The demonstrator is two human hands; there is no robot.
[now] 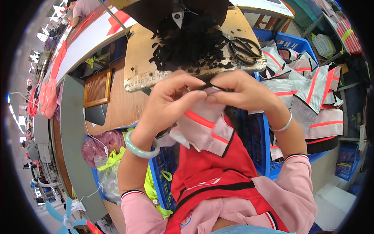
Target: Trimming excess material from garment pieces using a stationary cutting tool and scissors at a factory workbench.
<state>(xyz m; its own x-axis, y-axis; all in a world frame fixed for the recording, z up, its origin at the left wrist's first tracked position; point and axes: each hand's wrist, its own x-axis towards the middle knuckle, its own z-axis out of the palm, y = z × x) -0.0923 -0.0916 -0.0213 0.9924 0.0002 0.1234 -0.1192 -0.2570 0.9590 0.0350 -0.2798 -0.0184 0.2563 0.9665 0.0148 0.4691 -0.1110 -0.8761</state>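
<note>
Both hands meet at the panel's [202, 124] top edge: left hand [171, 97] and right hand [241, 91] pinch its black trim [212, 85], which runs left-right between them.

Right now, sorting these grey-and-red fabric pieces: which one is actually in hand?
The folded grey piece with red stripes, pinched by the left hand and right hand; the others lie piled in the blue crate.

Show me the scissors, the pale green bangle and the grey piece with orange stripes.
scissors [245, 48], head view, on the dark handle loops.
pale green bangle [141, 150], head view, on its lower rim.
grey piece with orange stripes [206, 130], head view, on the middle of the cloth.
</note>
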